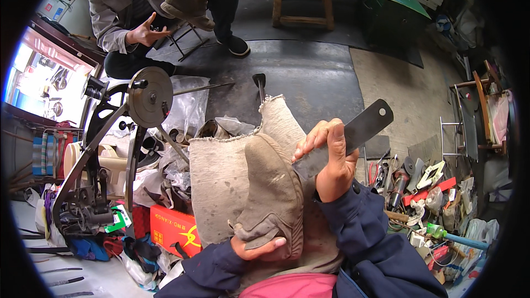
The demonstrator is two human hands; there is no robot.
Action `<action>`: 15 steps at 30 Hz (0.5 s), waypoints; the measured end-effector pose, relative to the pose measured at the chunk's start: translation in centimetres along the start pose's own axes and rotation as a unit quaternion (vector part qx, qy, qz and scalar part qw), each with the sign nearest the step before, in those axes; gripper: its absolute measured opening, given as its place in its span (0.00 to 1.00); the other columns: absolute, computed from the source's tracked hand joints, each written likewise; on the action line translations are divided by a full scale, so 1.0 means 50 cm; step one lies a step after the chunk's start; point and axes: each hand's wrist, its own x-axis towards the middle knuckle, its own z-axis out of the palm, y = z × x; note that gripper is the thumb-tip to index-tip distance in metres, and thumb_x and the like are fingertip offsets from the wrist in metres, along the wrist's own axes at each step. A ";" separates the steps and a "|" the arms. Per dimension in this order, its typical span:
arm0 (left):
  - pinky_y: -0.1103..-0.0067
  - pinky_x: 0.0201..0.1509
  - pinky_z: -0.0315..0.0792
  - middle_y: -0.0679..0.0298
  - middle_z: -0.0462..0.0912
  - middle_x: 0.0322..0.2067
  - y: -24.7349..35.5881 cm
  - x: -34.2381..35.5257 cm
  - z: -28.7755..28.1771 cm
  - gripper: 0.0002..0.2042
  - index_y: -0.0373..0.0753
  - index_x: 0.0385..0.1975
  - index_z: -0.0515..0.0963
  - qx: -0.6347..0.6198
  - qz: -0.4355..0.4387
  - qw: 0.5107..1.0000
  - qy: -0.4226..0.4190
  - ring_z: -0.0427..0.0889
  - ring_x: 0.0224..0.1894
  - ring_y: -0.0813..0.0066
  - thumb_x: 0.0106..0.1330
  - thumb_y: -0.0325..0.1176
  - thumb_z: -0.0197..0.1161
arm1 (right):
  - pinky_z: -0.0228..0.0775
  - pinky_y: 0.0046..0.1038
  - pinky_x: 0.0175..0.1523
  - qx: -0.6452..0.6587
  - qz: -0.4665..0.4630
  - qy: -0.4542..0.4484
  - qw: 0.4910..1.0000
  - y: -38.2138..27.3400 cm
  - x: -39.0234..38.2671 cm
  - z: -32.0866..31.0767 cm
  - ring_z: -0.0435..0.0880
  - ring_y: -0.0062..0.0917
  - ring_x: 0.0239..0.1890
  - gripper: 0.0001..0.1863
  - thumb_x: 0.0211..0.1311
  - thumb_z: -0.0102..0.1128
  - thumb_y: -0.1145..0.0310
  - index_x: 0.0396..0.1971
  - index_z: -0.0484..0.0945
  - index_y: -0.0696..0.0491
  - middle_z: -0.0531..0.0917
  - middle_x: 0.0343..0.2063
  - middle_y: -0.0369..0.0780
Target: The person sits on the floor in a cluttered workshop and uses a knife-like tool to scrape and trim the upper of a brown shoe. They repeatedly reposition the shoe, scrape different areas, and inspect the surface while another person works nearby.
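A grey-brown suede shoe (270, 182) lies across my lap, its toe pointing away and its ribbed sole edge facing right. My left hand (258, 248) is closed around its heel end, thumb on top. In my right hand (334, 163) is a flat dark metal blade (371, 124) with a rounded, holed end pointing up and right. Its lower end is close to the sole edge near the toe; whether they touch I cannot tell. Beneath the shoe spreads a worn, stained beige cloth (215, 187) with frayed edges.
A hand-cranked sewing machine (150, 97) stands at left, near a red box (175, 230). Loose tools (400, 182) crowd the right side. Across from me a seated person holds a similar shoe (187, 4). A wooden stool (302, 20) and green box (396, 0) stand behind.
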 end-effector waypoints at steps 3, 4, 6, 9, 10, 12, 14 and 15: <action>0.71 0.61 0.72 0.56 0.86 0.49 -0.002 0.000 0.001 0.20 0.31 0.53 0.80 -0.008 -0.004 1.000 0.004 0.82 0.54 0.63 0.64 0.32 0.72 | 0.74 0.28 0.37 -0.003 -0.009 0.001 1.000 0.002 -0.002 0.003 0.79 0.25 0.27 0.24 0.83 0.42 0.55 0.27 0.69 0.56 0.76 0.23 0.40; 0.71 0.61 0.72 0.56 0.86 0.50 -0.002 0.000 0.001 0.20 0.31 0.54 0.80 -0.010 -0.006 1.000 0.005 0.82 0.54 0.63 0.64 0.32 0.72 | 0.74 0.28 0.38 0.005 -0.013 0.002 1.000 0.004 -0.002 0.004 0.79 0.25 0.27 0.24 0.83 0.41 0.55 0.27 0.69 0.56 0.76 0.23 0.40; 0.71 0.61 0.72 0.56 0.86 0.50 -0.001 0.000 0.000 0.20 0.31 0.54 0.80 -0.007 0.001 1.000 0.004 0.83 0.54 0.63 0.64 0.32 0.72 | 0.74 0.28 0.38 -0.008 -0.012 0.010 1.000 0.007 -0.004 0.005 0.78 0.25 0.27 0.24 0.83 0.41 0.55 0.27 0.69 0.56 0.76 0.23 0.39; 0.71 0.61 0.73 0.56 0.86 0.50 0.003 -0.002 0.002 0.19 0.31 0.53 0.81 -0.025 -0.011 1.000 0.014 0.83 0.54 0.63 0.64 0.31 0.72 | 0.75 0.31 0.36 -0.028 -0.026 0.007 0.999 0.013 -0.005 0.005 0.77 0.27 0.27 0.23 0.83 0.40 0.53 0.28 0.66 0.55 0.74 0.24 0.40; 0.71 0.61 0.73 0.56 0.86 0.49 0.004 -0.003 0.003 0.19 0.31 0.53 0.81 -0.038 -0.015 0.999 0.018 0.83 0.54 0.63 0.64 0.31 0.72 | 0.76 0.33 0.35 -0.032 -0.033 0.004 0.999 0.014 -0.005 0.004 0.76 0.28 0.26 0.23 0.83 0.40 0.53 0.29 0.65 0.54 0.72 0.24 0.40; 0.71 0.61 0.73 0.56 0.86 0.49 0.005 -0.002 0.000 0.18 0.31 0.52 0.81 -0.008 -0.009 1.000 0.005 0.83 0.53 0.63 0.64 0.31 0.72 | 0.76 0.33 0.35 -0.031 -0.029 0.014 0.999 0.018 -0.006 0.004 0.75 0.28 0.26 0.23 0.82 0.41 0.52 0.28 0.65 0.54 0.72 0.24 0.40; 0.71 0.61 0.73 0.56 0.86 0.50 0.006 -0.001 0.000 0.18 0.31 0.52 0.82 0.000 -0.011 1.000 0.000 0.83 0.53 0.63 0.64 0.30 0.71 | 0.76 0.33 0.35 -0.034 -0.028 0.021 0.999 0.019 -0.006 0.004 0.76 0.28 0.26 0.24 0.82 0.41 0.53 0.27 0.65 0.54 0.72 0.24 0.40; 0.71 0.61 0.72 0.57 0.86 0.50 0.006 -0.001 0.000 0.18 0.31 0.52 0.82 -0.005 -0.017 1.000 0.001 0.83 0.53 0.64 0.64 0.30 0.71 | 0.75 0.33 0.35 -0.040 -0.028 0.022 0.999 0.020 -0.005 0.004 0.76 0.28 0.25 0.24 0.82 0.41 0.53 0.27 0.65 0.55 0.73 0.24 0.40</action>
